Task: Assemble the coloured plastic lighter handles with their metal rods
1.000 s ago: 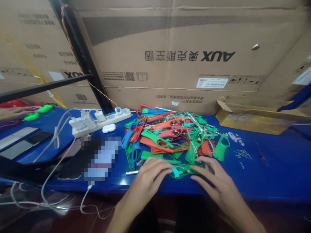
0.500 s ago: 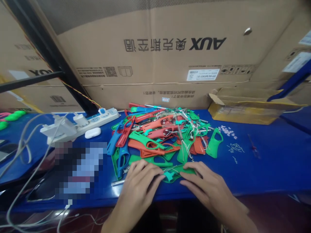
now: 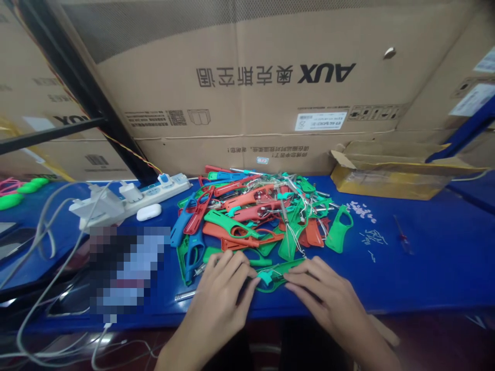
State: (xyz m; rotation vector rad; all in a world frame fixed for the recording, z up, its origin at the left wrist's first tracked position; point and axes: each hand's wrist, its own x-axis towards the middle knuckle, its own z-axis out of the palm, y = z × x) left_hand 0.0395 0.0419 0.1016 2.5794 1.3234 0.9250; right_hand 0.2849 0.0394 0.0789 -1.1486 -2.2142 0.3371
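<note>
Near the table's front edge lies an open green lighter casing [image 3: 289, 266] with a teal trigger piece [image 3: 265, 278] and thin wires in it. My left hand [image 3: 226, 286] is closed on the casing's left part, thumb and fingertips beside the trigger piece. From the other side my right hand [image 3: 325, 288] grips the casing's right part, its fingertips pinched at the wires. A metal tube [image 3: 186, 295] sticks out to the left from under my left hand. My fingers cover both ends of the casing.
Behind my hands is a heap of red, green, blue and orange lighter parts [image 3: 247, 214]. At right are small pink pieces [image 3: 361, 211], thin pins [image 3: 374, 238], a screwdriver [image 3: 403, 238] and a cardboard box [image 3: 386, 180]. A power strip [image 3: 154, 195] and blurred-out phone [image 3: 131, 268] lie left.
My right hand has shifted slightly, showing more of the casing's right end. Both hands stay on the casing. The whole view has moved a little.
</note>
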